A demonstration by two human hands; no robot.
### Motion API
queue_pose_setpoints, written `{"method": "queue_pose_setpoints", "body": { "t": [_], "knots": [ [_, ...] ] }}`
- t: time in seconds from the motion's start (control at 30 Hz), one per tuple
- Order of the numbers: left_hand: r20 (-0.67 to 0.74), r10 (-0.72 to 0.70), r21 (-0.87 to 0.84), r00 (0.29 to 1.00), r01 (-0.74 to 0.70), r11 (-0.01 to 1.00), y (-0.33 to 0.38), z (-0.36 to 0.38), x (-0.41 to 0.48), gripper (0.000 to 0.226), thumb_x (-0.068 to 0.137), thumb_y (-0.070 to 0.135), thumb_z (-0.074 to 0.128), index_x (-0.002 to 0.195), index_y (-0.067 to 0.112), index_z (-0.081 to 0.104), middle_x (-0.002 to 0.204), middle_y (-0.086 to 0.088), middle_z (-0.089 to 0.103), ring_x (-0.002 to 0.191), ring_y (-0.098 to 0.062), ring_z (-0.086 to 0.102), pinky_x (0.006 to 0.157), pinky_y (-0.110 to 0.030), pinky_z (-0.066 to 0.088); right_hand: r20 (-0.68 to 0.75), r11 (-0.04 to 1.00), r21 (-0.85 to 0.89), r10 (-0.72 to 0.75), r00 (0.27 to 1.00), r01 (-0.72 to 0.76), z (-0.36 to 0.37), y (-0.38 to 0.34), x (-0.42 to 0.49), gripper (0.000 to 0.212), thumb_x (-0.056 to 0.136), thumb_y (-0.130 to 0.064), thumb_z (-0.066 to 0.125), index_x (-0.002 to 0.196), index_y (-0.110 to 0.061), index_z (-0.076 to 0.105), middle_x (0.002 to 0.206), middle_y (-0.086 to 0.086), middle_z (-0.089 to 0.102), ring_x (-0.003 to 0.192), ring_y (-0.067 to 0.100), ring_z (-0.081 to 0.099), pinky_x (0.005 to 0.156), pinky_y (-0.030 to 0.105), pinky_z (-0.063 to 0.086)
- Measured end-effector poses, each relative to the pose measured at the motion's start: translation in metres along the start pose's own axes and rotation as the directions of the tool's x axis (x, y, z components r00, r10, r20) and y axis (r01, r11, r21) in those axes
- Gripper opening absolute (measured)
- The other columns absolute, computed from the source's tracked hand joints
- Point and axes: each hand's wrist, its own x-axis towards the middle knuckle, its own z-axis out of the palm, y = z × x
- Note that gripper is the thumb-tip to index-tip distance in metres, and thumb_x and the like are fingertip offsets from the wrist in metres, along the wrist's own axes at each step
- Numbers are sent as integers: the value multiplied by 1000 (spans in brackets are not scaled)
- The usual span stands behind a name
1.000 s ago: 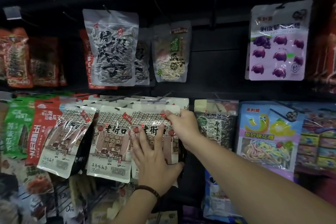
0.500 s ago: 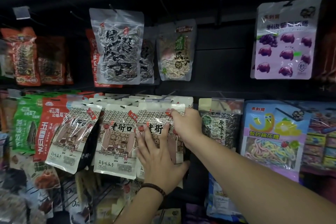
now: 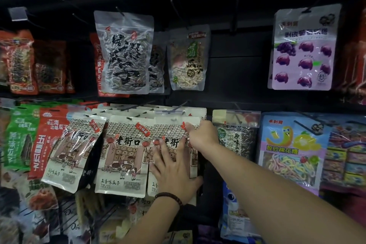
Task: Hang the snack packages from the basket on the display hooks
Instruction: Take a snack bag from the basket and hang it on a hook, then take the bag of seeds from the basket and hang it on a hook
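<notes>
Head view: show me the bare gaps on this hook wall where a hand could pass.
Bare back panel lies between the pale seed pack and the purple grape-candy pack. The lower row's cream sunflower-seed packs overlap tightly; no gap there.

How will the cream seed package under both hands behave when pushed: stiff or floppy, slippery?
Likely floppy: the cream seed package has crinkled film, and the left hand presses it flat. Perhaps slippery, since the film shines; the right hand pinches its top corner. It may swing like the tilted package.
</notes>
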Motion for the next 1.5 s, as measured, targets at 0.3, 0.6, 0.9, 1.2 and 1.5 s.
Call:
{"method": "queue_pose_setpoints", "body": {
  "t": [0.3,0.6,0.9,1.2,1.5],
  "knots": [
    [-7,65,17,998,-65,998,12,-7,-58,112,78,54,71,160,44,-4,168,-8,0,155,-40,4,121,-60,26,81,951,-243,-175,981,190,-67,35,-64,18,94,-39,74,102,-23,68,86,-6,72,81,15,70,79,39,62],
    [375,320,-303,870,-212,929,33,62,-241,14,90,30,63,103,26,64,102,3,61,89,-21,58,76,-40,52,402,883,-449,63,914,137,-132,201,-240,13,95,-31,69,105,-23,71,100,3,78,92,23,72,84,40,60],
    [906,141,-155,399,5,988,15,191,-453,19,92,35,67,108,24,68,114,-6,74,102,-26,69,87,-29,51,397,760,-544,606,689,-355,-171,448,-444,24,97,-37,67,111,-19,74,107,2,76,97,17,69,89,31,54],
    [944,-246,179,221,286,941,-23,360,-529,93,59,82,59,112,6,70,124,-17,70,112,-32,67,101,-43,55,334,559,-483,829,449,-674,-157,572,-532,30,94,-35,73,119,-18,74,114,4,75,107,24,71,85,25,51],
    [862,-443,338,246,372,865,20,395,-515,121,31,111,51,130,42,66,144,-1,63,118,-34,66,100,-46,55,382,520,-554,852,357,-650,-128,598,-526,44,94,-43,59,131,-22,67,127,8,73,121,30,67,103,36,54]
  ]
}}
